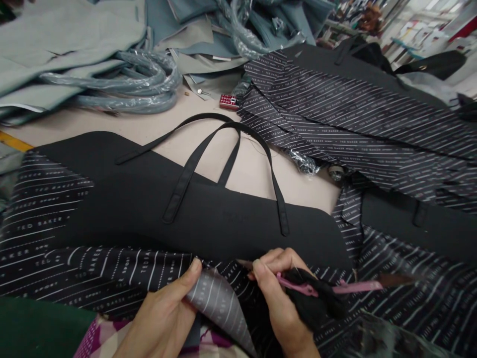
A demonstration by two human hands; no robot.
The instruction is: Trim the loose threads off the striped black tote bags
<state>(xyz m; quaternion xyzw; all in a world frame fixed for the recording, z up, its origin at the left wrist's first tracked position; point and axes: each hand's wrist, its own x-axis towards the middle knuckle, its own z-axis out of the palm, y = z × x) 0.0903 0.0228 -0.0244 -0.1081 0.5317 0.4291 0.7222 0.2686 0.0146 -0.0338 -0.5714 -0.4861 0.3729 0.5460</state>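
Observation:
My left hand is closed, its thumb pressed on the folded edge of black lining fabric printed with white stripes and lettering. My right hand is curled around a pink-handled tool that is partly wrapped in black cloth. A pointed tip shows past my right fingertips, close to the fabric's edge. Just beyond both hands lies the black bag panel to which the lining is joined. Two black strap handles arch up from the bag. Part of the tool is hidden by my fingers and the cloth.
Grey-green pieces and plastic-wrapped tubular handles are piled at the back left. More striped lining with black panels covers the right side. A small red keypad-like object and a roll lie on the pale tabletop.

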